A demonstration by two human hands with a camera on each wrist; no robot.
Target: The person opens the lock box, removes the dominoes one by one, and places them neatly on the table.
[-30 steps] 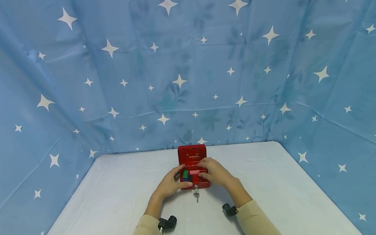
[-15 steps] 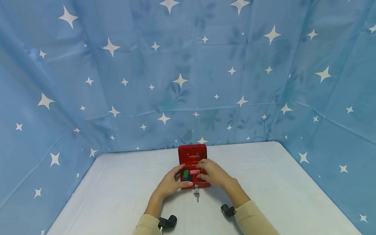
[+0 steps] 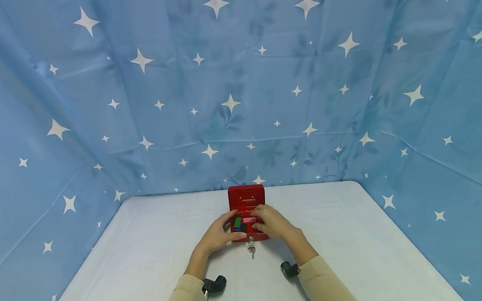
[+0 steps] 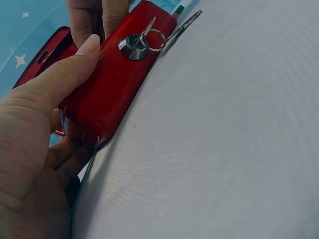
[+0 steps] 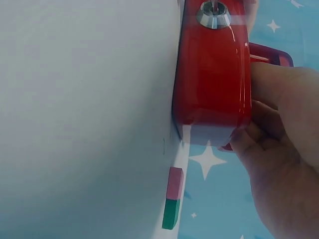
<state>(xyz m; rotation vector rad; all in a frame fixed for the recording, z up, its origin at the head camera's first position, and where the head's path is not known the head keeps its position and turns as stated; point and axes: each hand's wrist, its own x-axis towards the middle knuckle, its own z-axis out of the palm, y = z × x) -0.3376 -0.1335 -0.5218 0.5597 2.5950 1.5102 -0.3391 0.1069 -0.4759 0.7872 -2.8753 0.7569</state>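
A red cash box [image 3: 249, 237] stands on the white table with its lid [image 3: 246, 196] raised at the back. A small key hangs by a ring [image 4: 153, 40] from its front lock [image 5: 214, 15]. My left hand [image 3: 216, 235] grips the box's left end, thumb over the front rim, fingers toward the back. Inside, a green block [image 3: 237, 222] lies at the left, with dark and blue pieces by it, and a pink block [image 3: 249, 220] lies near the middle. My right hand [image 3: 273, 221] reaches over the right side into the box; its fingertips' hold is hidden in the wrist view.
A pink-and-green block piece [image 5: 173, 198] lies on the table beyond the box's right end, hidden in the head view. A white table [image 3: 148, 266] spreads around the box. Blue star-patterned curtains [image 3: 236, 77] hang behind and at both sides. A black wrist camera [image 3: 214, 284] sits on each forearm.
My right hand has shifted slightly left, farther over the box, and its fingers have drawn a little closer together. The left hand and the box stay in place.
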